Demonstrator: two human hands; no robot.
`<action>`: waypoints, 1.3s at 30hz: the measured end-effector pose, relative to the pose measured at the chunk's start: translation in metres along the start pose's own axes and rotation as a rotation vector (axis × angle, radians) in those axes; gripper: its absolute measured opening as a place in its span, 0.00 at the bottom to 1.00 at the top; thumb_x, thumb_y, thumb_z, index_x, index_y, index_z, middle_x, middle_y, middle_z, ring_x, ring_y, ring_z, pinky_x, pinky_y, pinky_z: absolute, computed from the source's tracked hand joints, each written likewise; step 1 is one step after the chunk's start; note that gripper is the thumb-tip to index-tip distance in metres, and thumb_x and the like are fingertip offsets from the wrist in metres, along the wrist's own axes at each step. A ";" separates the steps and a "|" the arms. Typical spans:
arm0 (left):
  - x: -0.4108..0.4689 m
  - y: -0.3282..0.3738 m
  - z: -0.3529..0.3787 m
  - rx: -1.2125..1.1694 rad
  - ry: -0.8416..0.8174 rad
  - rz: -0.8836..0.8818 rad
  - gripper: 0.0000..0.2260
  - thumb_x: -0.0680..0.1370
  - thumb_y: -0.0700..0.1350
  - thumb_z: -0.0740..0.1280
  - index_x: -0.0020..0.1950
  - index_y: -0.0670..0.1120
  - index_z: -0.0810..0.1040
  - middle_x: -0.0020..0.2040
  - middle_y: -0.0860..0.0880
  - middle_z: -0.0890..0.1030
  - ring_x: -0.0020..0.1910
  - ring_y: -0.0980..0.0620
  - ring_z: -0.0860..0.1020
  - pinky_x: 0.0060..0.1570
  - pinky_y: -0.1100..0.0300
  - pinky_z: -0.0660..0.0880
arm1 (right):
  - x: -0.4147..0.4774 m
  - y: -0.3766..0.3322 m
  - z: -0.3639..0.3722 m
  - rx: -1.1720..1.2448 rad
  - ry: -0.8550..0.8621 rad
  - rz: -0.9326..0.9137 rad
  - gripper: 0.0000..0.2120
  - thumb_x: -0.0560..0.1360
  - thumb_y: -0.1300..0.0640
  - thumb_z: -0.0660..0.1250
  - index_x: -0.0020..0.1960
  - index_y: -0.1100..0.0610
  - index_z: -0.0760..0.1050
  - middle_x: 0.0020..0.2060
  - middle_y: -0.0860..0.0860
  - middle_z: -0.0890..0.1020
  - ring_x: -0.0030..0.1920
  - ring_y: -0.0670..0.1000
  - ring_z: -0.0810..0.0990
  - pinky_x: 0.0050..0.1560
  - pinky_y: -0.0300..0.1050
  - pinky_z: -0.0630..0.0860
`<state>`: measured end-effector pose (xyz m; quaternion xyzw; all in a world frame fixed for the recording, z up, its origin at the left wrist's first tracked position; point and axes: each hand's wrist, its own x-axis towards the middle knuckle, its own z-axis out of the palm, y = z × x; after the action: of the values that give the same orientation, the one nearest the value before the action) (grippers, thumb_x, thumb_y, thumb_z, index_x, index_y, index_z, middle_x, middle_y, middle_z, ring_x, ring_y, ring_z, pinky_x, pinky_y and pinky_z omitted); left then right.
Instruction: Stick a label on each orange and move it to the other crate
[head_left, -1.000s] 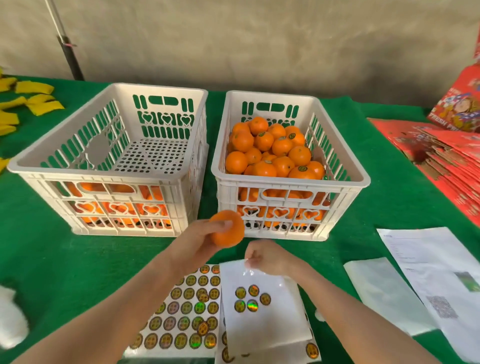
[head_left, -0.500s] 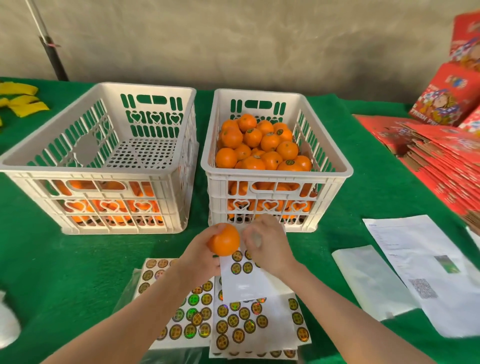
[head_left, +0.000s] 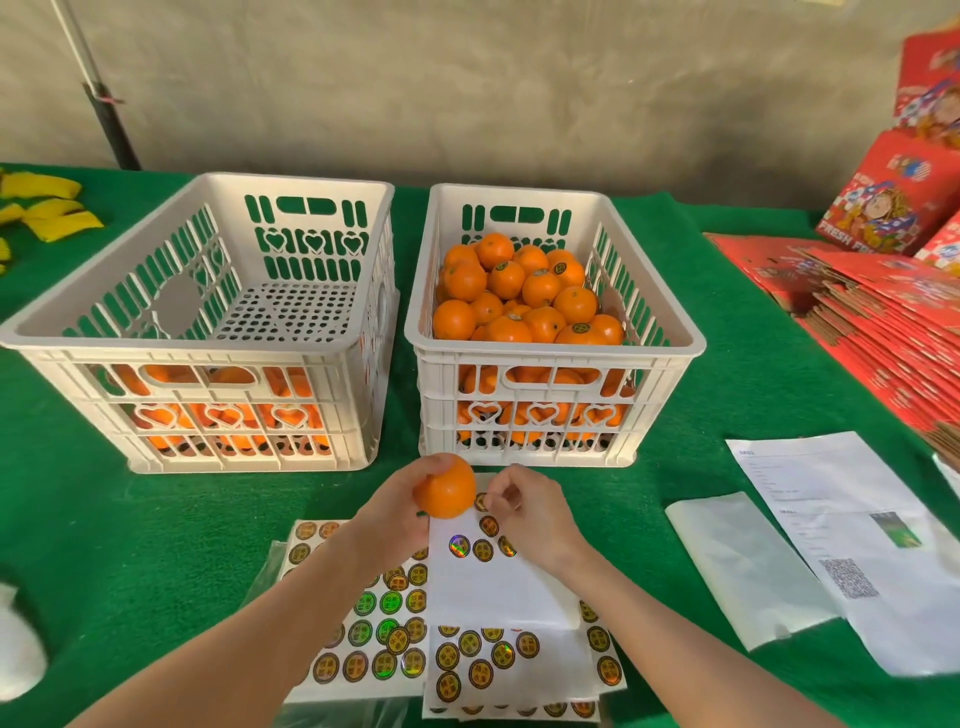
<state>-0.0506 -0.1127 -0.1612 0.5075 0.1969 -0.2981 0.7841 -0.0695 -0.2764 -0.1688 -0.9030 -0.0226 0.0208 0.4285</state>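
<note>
Head view: an orange (head_left: 445, 486) is held over the green desk (head_left: 78, 519), just in front of the near left corner of the right crate (head_left: 550, 351). It is gripped by the left hand (head_left: 392, 512), whose grip is closed on the fruit with fingers and thumb curled round it. The right hand (head_left: 532, 514) is placed just beside the orange, above a white sheet of labels (head_left: 493, 587). Its grip is curled, with thumb and forefinger brought together at a label (head_left: 480, 501) near the sheet's far edge; whether that label is actually pinched cannot be told. More label sheets (head_left: 374, 639) are spread underneath. The right crate is heaped with oranges (head_left: 519, 296), several bearing labels. Fruit is seen low down through the front wall of the left crate (head_left: 171, 343). Printed papers (head_left: 831, 519) and red boxes (head_left: 883, 322) are laid to the right.
</note>
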 end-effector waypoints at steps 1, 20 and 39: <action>-0.002 0.000 0.000 0.072 0.020 0.031 0.32 0.61 0.51 0.72 0.64 0.49 0.67 0.64 0.42 0.71 0.61 0.40 0.72 0.61 0.45 0.70 | 0.001 0.000 -0.002 0.047 0.020 0.042 0.09 0.75 0.65 0.63 0.39 0.54 0.74 0.36 0.44 0.77 0.38 0.45 0.75 0.38 0.30 0.68; -0.034 0.054 0.029 0.075 -0.264 0.259 0.27 0.72 0.53 0.67 0.68 0.43 0.70 0.54 0.43 0.77 0.48 0.49 0.76 0.39 0.60 0.76 | 0.010 -0.093 -0.092 -0.082 -0.156 -0.489 0.09 0.73 0.64 0.68 0.40 0.51 0.73 0.39 0.51 0.76 0.39 0.47 0.73 0.41 0.45 0.73; -0.033 0.059 0.037 -0.012 -0.223 0.238 0.23 0.71 0.53 0.68 0.62 0.44 0.72 0.51 0.43 0.76 0.45 0.48 0.76 0.34 0.62 0.76 | 0.022 -0.123 -0.095 -0.629 -0.156 -0.590 0.03 0.76 0.57 0.60 0.45 0.51 0.67 0.43 0.48 0.71 0.45 0.49 0.70 0.42 0.47 0.71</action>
<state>-0.0358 -0.1194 -0.0855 0.4863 0.0487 -0.2564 0.8339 -0.0452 -0.2707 -0.0140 -0.9402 -0.3170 -0.0421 0.1173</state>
